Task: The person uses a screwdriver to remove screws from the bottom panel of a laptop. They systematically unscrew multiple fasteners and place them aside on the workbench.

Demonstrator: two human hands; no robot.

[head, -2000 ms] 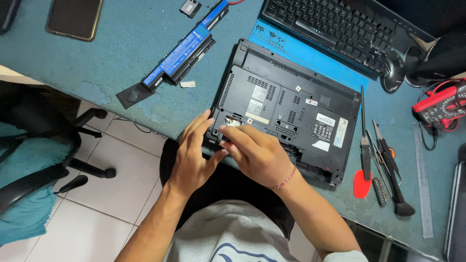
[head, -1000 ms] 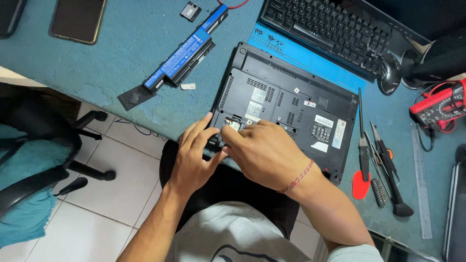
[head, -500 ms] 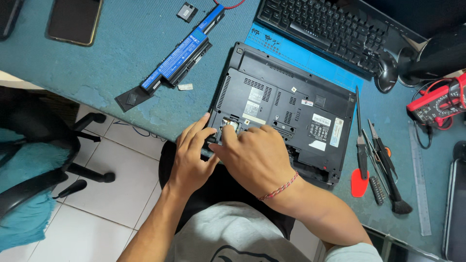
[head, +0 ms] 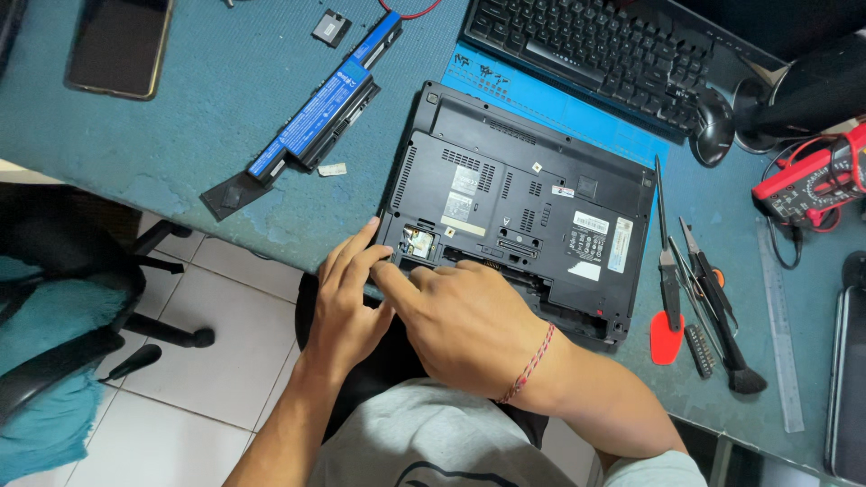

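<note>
Here the black laptop (head: 519, 207) lies upside down on the blue-green desk (head: 189, 126), its bottom panel facing up and its near edge at the desk edge closest to the person. A small open compartment (head: 418, 242) shows near the laptop's near left corner.

The left hand (head: 347, 302) rests at that corner, fingers extended and touching the casing edge just beside the compartment. It is not closed around any object. The right hand (head: 465, 320) lies over the near edge of the laptop, index finger extended toward the left hand and the compartment. The fingertips are partly hidden, so whether they pinch a small part cannot be determined. A red string bracelet (head: 530, 361) circles the right wrist.

To the left of the laptop, a long battery pack (head: 316, 122) with a blue label lies diagonally on the desk. A dark phone (head: 119, 43) lies further left, face up. Beyond the laptop sits a black keyboard (head: 600, 50), with a black mouse (head: 713, 126) at its right end. To the right of the laptop lie screwdrivers and tweezers (head: 695, 289), a clear ruler (head: 780, 329) and a red multimeter (head: 812, 180).
</note>
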